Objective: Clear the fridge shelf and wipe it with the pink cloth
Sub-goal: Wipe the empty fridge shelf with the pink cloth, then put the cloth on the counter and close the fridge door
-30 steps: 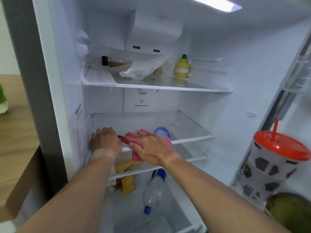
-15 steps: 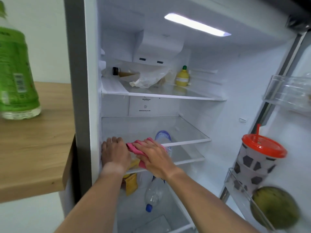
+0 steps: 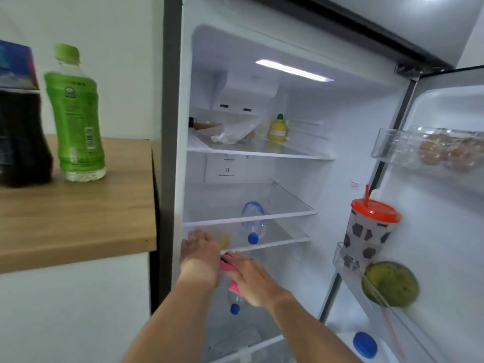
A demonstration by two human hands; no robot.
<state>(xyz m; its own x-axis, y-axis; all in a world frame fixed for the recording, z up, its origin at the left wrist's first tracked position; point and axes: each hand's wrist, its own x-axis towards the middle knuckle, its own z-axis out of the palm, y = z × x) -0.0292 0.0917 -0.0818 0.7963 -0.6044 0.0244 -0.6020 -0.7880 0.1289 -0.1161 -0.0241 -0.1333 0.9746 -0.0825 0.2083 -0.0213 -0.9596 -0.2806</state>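
The fridge stands open. Its middle glass shelf [image 3: 282, 215] is bare on top. My left hand [image 3: 200, 254] rests flat at the left front edge of the glass shelf below it [image 3: 277, 244], holding nothing. My right hand [image 3: 250, 280] is just to the right and slightly lower, pressed on the pink cloth [image 3: 225, 266]. Only pink edges of the cloth show between my hands and under my palm. A clear water bottle with a blue cap [image 3: 252, 224] lies beneath the middle glass shelf, seen through it.
A green bottle [image 3: 76, 113] and a dark soda bottle [image 3: 21, 121] stand on the wooden counter [image 3: 78, 218] left of the fridge. The top shelf holds a yellow lemon-shaped bottle [image 3: 277, 129] and a plastic bag [image 3: 235, 131]. Door bins carry a red-lidded cup [image 3: 372, 231], a green fruit [image 3: 390, 284] and eggs [image 3: 445, 153].
The view has pulled back and swung left, bringing the counter bottles into sight. Both hands have drawn toward the shelf's front edge, and the right hand now covers more of the cloth.
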